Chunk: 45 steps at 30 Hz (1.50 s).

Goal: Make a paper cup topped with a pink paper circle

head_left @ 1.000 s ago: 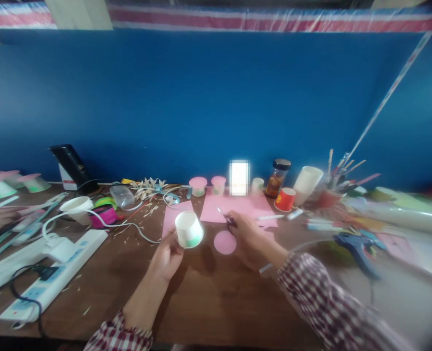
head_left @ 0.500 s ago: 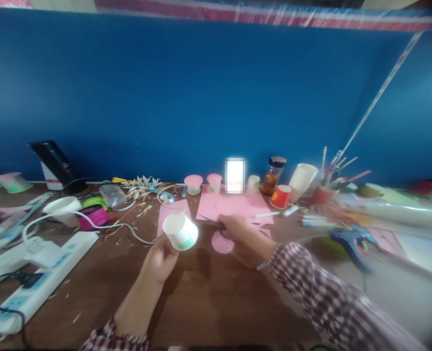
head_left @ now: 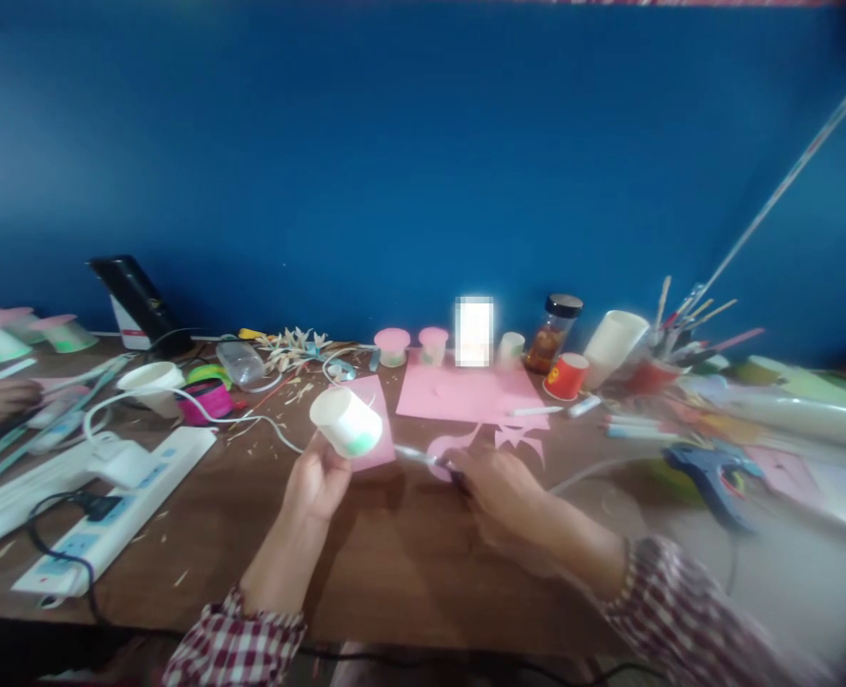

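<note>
My left hand (head_left: pixel 319 482) is closed around a white paper cup (head_left: pixel 345 422) and keeps it tilted above the table. A green patch shows near the cup's lower end. My right hand (head_left: pixel 505 491) grips scissors (head_left: pixel 417 456), their blades pointing left toward the cup. Motion blurs the blades, and my fingers cover most of the handles. Under the scissors lies a pink paper disc (head_left: pixel 438 448), partly hidden by my right hand. Beside that hand are curved pink paper scraps (head_left: pixel 523 439). A pink sheet (head_left: pixel 376 448) sits behind the cup, and a larger pink sheet (head_left: pixel 465 393) lies farther back.
Cups with pink tops (head_left: pixel 392 345), a jar (head_left: pixel 555 334) and a red cup (head_left: pixel 566 376) line the back. A glue gun (head_left: pixel 712 477) rests at right. At left are a power strip (head_left: pixel 118 510), cables and another person's hand (head_left: pixel 0 403).
My right hand has drawn the scissors nearer to me and to the right, away from the large pink sheet. My left hand still holds the cup. The camera view has tilted down slightly.
</note>
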Available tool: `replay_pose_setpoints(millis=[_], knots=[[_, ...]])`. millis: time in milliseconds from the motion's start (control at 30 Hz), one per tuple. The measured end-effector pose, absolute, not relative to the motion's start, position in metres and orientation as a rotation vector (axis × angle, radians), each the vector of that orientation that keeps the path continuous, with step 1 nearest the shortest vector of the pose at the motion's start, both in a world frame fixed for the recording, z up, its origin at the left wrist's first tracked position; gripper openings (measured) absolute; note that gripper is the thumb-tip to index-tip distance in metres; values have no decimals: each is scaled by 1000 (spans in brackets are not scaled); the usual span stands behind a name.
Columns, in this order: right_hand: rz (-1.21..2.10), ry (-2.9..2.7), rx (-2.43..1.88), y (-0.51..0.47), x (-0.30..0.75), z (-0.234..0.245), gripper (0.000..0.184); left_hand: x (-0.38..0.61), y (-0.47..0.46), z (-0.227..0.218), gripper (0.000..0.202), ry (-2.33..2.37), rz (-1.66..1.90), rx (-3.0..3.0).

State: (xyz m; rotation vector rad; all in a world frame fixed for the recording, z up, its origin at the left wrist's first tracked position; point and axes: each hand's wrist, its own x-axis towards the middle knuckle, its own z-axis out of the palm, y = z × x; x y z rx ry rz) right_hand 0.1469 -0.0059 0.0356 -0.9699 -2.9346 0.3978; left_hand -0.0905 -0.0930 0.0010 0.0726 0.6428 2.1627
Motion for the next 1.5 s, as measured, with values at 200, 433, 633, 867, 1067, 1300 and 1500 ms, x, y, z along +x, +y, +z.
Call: replay_pose_setpoints(millis=[200,433,633,867,1067,1300,1500], knots=[[183,-3108,-706,-41,165,31,40,-90,-91,-12,30,765,2124,186],[11,-2979,-522,-81,217,-4,33,-62,-84,-23,18,1080,1916,400],[-64,-2778,-402,-94,245,-25,34,-28,-66,-33,12,1345,1805,534],[-11,-2726,-341,-97,251,-28,28,-26,-61,-37,10,1911,1616,860],[-32,-2661,-355,-98,255,-46,24,-25,-69,-23,14,2182,1391,1171],[-43,-2644,-351,-99,260,-51,28,-28,-76,-23,18,2253,1247,1317],[-50,-2610,-347,-98,257,-42,27,-25,-107,-28,30,2147,1244,1435]])
